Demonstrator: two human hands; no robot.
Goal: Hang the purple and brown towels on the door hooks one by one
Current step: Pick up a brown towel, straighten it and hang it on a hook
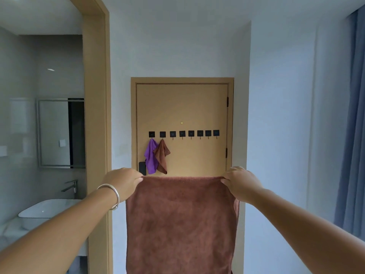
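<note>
Both grips are closed on the same cloth: the left hand pinches the upper left corner of a large brown towel and the right hand pinches its upper right corner, fingers curled over the top edge. The towel is stretched flat between them and hangs straight down in front of the person, its lower edge out of view. A silver bangle sits on the left wrist.

Beyond the towel stands a tan door, shut in its frame, with a row of eight black hooks across it. A small purple towel hangs from the leftmost hook, and a small brown towel hangs from the second, just beside the purple one and seemingly overlapping its edge. The other six hooks are bare. A dark handle plate shows at the door's left edge, partly hidden by the left hand.

To the left, an open doorway gives onto a bathroom with a mirror, a tap and a white basin. A blue curtain hangs at the far right
</note>
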